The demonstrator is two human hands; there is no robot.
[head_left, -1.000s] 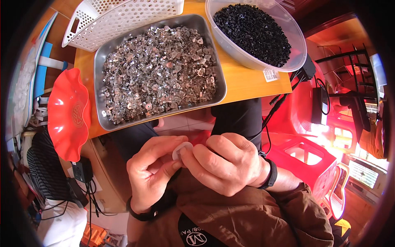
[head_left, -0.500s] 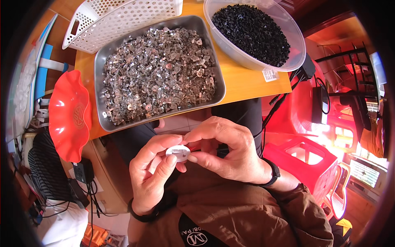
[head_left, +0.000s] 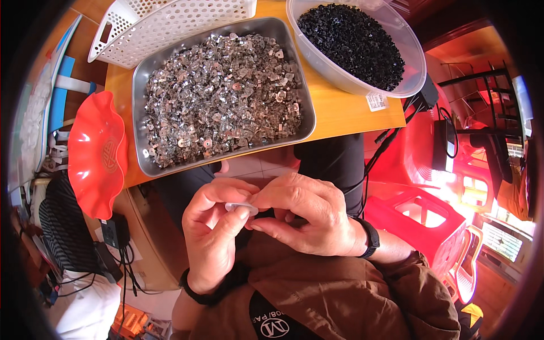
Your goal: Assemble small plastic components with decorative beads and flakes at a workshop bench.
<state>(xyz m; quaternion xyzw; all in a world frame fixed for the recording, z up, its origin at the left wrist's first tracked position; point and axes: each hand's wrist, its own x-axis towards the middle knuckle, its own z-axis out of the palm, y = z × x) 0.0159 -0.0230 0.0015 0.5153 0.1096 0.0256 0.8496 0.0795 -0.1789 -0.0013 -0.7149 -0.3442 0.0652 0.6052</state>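
A small round white plastic disc [head_left: 242, 208] is pinched between the thumb and fingers of my left hand [head_left: 214, 229], tilted so that it shows nearly edge-on. At its right edge is my right hand [head_left: 309, 214], with fingers and thumb curled in close. Whether a small part sits between those right fingertips is hidden. Both hands are held over my lap, just in front of the table edge. Beyond them a steel tray [head_left: 226, 152] is heaped with small shiny metal clips [head_left: 221, 93].
A clear plastic tub [head_left: 416, 79] of small black parts [head_left: 351, 45] stands at the back right of the wooden table [head_left: 345, 116]. Behind the tray is a white perforated basket [head_left: 175, 28]. A wavy red dish [head_left: 96, 156] is at the left, and a red stool [head_left: 416, 226] stands at my right.
The white disc has tipped from showing its recessed face to nearly edge-on. My right thumb has slid below its edge. The view has shifted slightly.
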